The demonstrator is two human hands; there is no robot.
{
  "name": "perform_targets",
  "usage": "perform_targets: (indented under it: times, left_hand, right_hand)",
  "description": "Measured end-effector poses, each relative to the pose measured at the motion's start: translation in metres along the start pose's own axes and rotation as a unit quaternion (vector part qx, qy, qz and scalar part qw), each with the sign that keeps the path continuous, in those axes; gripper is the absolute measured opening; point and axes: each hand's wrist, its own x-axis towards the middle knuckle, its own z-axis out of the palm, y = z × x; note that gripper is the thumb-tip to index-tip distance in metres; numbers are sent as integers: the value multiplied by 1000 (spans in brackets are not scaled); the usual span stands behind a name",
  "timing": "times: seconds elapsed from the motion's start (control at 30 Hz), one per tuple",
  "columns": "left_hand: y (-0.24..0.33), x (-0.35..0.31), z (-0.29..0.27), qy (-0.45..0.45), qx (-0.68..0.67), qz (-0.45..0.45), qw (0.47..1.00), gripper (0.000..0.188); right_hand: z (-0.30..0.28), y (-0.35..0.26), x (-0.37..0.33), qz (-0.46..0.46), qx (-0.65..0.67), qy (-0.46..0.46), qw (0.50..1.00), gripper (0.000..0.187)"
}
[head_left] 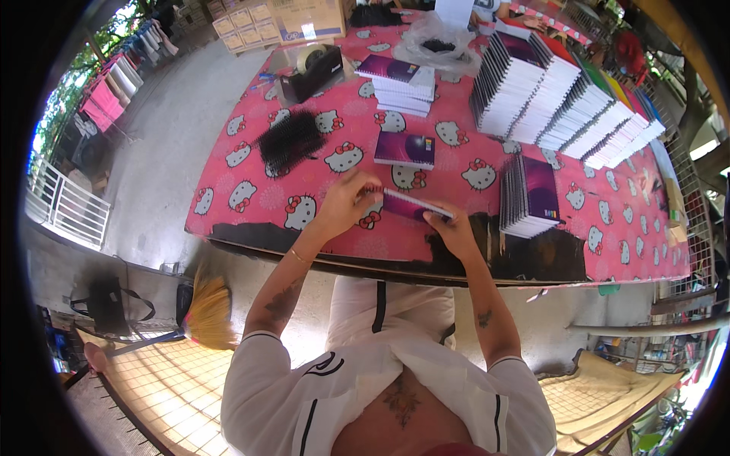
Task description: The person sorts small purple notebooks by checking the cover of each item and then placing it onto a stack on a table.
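Note:
At the table's near edge, I hold a purple-covered notebook [407, 207] tilted, its pale bound edge turned upward. My right hand [454, 228] grips its right end, thumb on the cover. My left hand [351, 201] is closed in a pinch at the notebook's left end; what lies between its fingertips is too small to tell. Just beyond my hands lies another purple notebook [404, 149], flat on the table. A tangled heap of black spiral binding coils [290, 141] rests to the left. On the right stands a stack of purple spiral notebooks [528, 196].
Tall stacks of spiral notebooks [511, 83] fill the far right of the pink, cartoon-printed table [456, 178]. A smaller notebook stack [403, 90], a black tape dispenser [310, 74] and a clear plastic bag [437, 47] sit farther back. Cardboard boxes [308, 19] are beyond; a broom [207, 308] is at lower left.

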Motion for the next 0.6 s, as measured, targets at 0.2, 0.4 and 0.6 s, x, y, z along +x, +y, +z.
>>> perform_targets:
  times: [0.2,0.4,0.6]
  left_hand:
    - [-13,-3,-15,-151,45,80,984,31]
    - [18,-6,-2,-68,275,130,950,54]
    - [31,-64,47,-54,338,94,935,78]
  right_hand:
    - [8,-8,-10,-19,5,-23,1000,27]
    - [24,-5,-22,-6,47,43,998,29]
    - [30,-43,-24,-4,110,96,989,32]
